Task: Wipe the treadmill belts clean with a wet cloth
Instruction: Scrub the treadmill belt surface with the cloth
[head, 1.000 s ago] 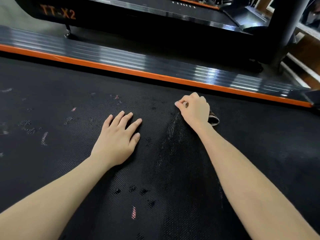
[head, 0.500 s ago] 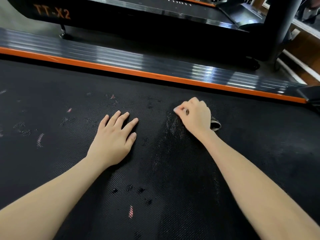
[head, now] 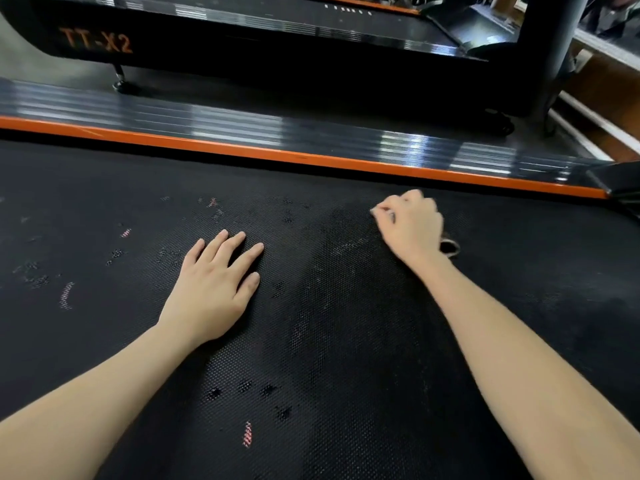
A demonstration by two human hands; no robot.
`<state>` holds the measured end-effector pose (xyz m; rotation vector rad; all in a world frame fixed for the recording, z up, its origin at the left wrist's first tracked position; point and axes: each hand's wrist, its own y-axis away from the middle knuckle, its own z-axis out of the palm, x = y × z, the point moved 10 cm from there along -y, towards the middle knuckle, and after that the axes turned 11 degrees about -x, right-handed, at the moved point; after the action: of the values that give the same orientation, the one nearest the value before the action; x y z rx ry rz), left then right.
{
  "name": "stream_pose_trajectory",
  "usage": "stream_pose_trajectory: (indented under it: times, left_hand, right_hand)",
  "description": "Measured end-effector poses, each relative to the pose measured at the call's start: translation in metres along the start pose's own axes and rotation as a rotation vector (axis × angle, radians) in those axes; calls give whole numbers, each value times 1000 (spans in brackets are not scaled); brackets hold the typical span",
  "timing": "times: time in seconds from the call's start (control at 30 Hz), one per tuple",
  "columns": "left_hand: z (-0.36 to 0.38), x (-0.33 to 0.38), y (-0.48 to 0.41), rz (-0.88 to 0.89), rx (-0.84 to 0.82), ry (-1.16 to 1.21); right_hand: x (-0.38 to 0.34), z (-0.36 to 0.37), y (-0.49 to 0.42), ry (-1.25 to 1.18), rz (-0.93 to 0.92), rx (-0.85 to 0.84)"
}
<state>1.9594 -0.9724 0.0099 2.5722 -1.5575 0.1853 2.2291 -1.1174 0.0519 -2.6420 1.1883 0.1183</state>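
Observation:
The black textured treadmill belt (head: 104,341) fills the lower view, with worn spots and pink-white marks. My left hand (head: 211,289) lies flat on the belt, fingers straight and together. Right of it, my right hand (head: 412,226) is curled around a small dark cloth (head: 450,247) and presses it onto the belt; only a grey fold of the cloth shows behind the wrist. A darker damp streak runs down the belt between the two hands.
An orange strip (head: 311,157) and a glossy ribbed side rail (head: 242,123) border the belt's far edge. Beyond stands a second treadmill marked TT-X2 (head: 97,41), with a black upright post (head: 550,46) at the far right.
My right hand with the cloth has slid a little right and toward the far rail. The left hand stays flat in the same spot.

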Motion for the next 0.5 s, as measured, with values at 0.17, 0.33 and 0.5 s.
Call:
stream_pose_trajectory:
  times: [0.17, 0.33, 0.5]
  left_hand:
    - [1, 0, 0, -5, 14, -16]
    - [2, 0, 0, -5, 16, -18]
    - [1, 0, 0, -5, 19, -4]
  right_hand:
    - [60, -1, -24, -36, 412, -20]
    - [-37, 19, -50, -85, 112, -29]
    - [-77, 25, -55, -161, -9, 8]
